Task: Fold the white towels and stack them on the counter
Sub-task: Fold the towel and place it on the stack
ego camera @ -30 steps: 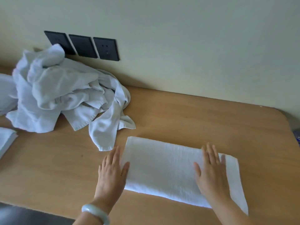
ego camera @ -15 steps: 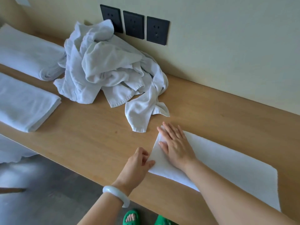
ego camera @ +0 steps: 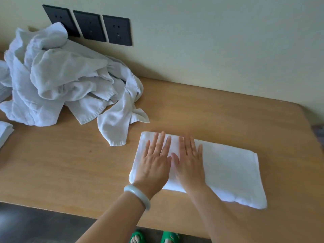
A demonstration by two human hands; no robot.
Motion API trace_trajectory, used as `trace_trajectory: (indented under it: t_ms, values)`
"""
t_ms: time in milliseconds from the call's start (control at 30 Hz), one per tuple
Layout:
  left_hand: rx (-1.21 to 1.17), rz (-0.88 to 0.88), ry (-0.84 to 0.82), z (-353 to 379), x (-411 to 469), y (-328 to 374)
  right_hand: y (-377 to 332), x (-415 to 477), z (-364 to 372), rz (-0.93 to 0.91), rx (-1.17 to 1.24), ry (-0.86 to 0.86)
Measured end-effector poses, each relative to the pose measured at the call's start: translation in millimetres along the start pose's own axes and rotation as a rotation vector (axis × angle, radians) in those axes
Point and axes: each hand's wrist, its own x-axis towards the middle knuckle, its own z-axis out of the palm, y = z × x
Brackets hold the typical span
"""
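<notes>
Wooden surface [ego camera: 192, 111] against a pale wall carrying three black sockets [ego camera: 89, 26]; one heap of unfolded white towels [ego camera: 66, 79] at rear left, number within it indeterminate. One folded towel [ego camera: 228, 169] lies flat near the front edge, with two hands pressed on its left half: left hand [ego camera: 154, 165] and right hand [ego camera: 189, 165] side by side; each grip flat, fingers straight, clasping nothing. One pale bracelet [ego camera: 138, 195] on the left wrist; two green slippers [ego camera: 138, 238] below.

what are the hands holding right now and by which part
Nothing is gripped. The left hand and right hand lie flat, fingers straight, on the left part of the folded towel.
</notes>
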Motion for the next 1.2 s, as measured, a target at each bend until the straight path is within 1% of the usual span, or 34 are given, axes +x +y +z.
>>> trace_trajectory:
  t_ms: [33, 100, 200, 267, 367, 433, 467, 500, 533, 567, 600, 667, 700, 767, 800, 867, 967, 1000, 1033, 1067, 1100, 1133, 1167, 1200]
  values:
    - [0.057, 0.047, -0.049, 12, 4, 1, 13, -8, 4, 0.003, -0.016, -0.038]
    - [0.129, 0.063, -0.121, 26, 1, -3, 43, -23, 5, 0.016, -0.038, -0.062]
    - [0.185, 0.077, -0.087, 29, -3, -10, 93, -46, -7, 0.090, -0.106, -0.028]
    - [0.203, 0.081, -0.086, 29, -3, -9, 125, -60, -15, 0.119, -0.118, -0.058]
    - [0.192, 0.085, -0.099, 29, -2, -7, 160, -73, -23, 0.200, -0.086, -0.103]
    - [0.194, 0.092, -0.094, 28, -2, -8, 177, -78, -29, 0.287, -0.012, -0.098]
    - [0.201, 0.094, -0.104, 28, -1, -9, 183, -80, -33, 0.342, 0.044, -0.117]
    - [0.207, 0.094, -0.113, 28, -1, -9, 189, -81, -39, 0.392, 0.074, -0.175]
    - [0.214, 0.089, -0.123, 28, -1, -9, 193, -83, -43, 0.427, 0.046, -0.228]
    - [0.222, 0.086, -0.129, 27, 2, -9, 194, -81, -44, 0.444, -0.018, -0.233]
    - [0.233, 0.089, -0.141, 25, 5, -8, 191, -75, -46, 0.422, -0.074, -0.185]
    - [0.259, 0.125, -0.142, 20, 13, -8, 176, -57, -47, 0.346, -0.069, -0.059]
    - [0.270, 0.137, -0.137, 18, 16, -11, 171, -48, -45, 0.282, -0.070, -0.044]
    - [0.273, 0.127, -0.157, 16, 19, -20, 166, -39, -37, 0.179, -0.046, -0.107]
    - [0.274, 0.113, -0.156, 17, 18, -26, 167, -37, -34, 0.176, -0.035, -0.140]
    - [0.259, 0.083, -0.155, 20, 16, -33, 173, -38, -28, 0.204, -0.043, -0.141]
    - [0.238, 0.101, -0.176, 14, 16, -29, 173, -38, -34, 0.198, -0.009, -0.178]
    - [0.220, 0.074, -0.203, 9, 15, -28, 172, -37, -40, 0.198, 0.024, -0.186]
    - [0.177, 0.008, -0.216, 1, 14, -25, 172, -38, -47, 0.220, 0.070, -0.165]
    - [0.118, -0.091, -0.198, -6, 12, -23, 177, -41, -50, 0.292, 0.151, -0.108]
    - [0.058, -0.224, -0.154, -14, 9, -19, 181, -46, -56, 0.417, 0.252, -0.036]
    - [0.003, -0.396, -0.139, -24, 8, -13, 185, -51, -61, 0.580, 0.370, 0.016]
    - [-0.076, -0.529, -0.142, -31, 8, -10, 189, -57, -68, 0.735, 0.471, 0.024]
    - [-0.201, -0.652, -0.160, -39, 8, -5, 190, -60, -78, 0.864, 0.565, -0.007]
